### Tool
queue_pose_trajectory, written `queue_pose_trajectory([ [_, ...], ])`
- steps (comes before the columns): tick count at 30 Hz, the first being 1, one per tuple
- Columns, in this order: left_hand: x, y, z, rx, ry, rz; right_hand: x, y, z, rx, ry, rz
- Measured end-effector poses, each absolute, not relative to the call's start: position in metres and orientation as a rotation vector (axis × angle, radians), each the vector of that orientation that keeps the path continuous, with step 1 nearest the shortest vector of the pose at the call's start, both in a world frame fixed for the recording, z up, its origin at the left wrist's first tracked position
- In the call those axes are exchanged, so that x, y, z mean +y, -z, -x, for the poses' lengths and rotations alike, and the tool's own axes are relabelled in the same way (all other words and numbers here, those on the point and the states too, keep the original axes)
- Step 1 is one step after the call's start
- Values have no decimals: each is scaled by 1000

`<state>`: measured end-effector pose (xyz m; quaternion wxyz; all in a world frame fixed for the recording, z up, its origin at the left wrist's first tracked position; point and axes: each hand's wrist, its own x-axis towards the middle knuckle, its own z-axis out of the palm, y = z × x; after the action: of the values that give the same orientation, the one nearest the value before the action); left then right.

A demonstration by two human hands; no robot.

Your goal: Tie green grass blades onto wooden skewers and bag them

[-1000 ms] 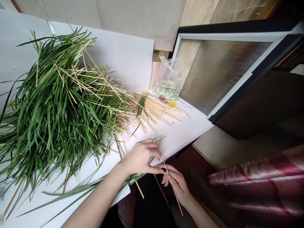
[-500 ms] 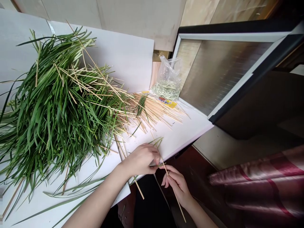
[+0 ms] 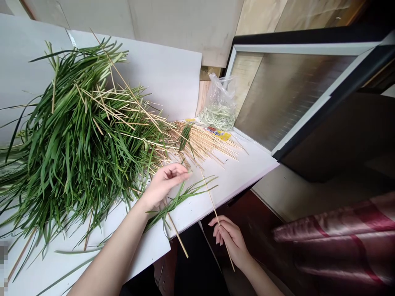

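Note:
My right hand [image 3: 233,242] is closed round a thin bamboo skewer [image 3: 211,201] that slants up from below the board's edge toward the pile of sticks. My left hand [image 3: 165,183] reaches over the white board [image 3: 234,172], fingers loosely pinched beside a few green leaves [image 3: 182,195] lying under it; whether it grips one is unclear. A big heap of long green leaves [image 3: 70,135] covers the left of the board, with skewers scattered through it. A fan of loose bamboo skewers [image 3: 206,144] lies at the heap's right end.
A clear plastic bag [image 3: 219,109] with pale green contents stands at the back by a yellow wrapper [image 3: 220,133]. A framed glass panel [image 3: 286,90] leans on the right. Red striped fabric [image 3: 336,238] lies at lower right. One skewer [image 3: 177,236] overhangs the board's front edge.
My left hand has left the skewer near my right hand and moved up and left onto the board. The few green leaves now lie flat on the board. My right hand stays put.

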<state>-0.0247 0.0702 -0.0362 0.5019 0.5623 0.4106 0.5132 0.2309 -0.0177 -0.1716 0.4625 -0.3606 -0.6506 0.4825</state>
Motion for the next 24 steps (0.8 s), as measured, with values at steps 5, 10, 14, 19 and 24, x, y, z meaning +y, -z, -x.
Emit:
queue_pose_trajectory([
  [5,82,50,25,1051,-1381,-1110,-17,174,-230,-1646,-1160,896],
  [10,82,56,22,1045,-1329,-1209,-17,174,-229,-1661,-1158,918],
  [14,82,59,21,1149,-1271,-1329,-16,174,-229,-1670,-1152,936],
  [19,84,66,22,1252,-1224,-1389,-17,171,-230,-1687,-1158,961],
  [24,83,65,18,1123,-1232,-1333,-17,169,-231,-1701,-1158,980],
])
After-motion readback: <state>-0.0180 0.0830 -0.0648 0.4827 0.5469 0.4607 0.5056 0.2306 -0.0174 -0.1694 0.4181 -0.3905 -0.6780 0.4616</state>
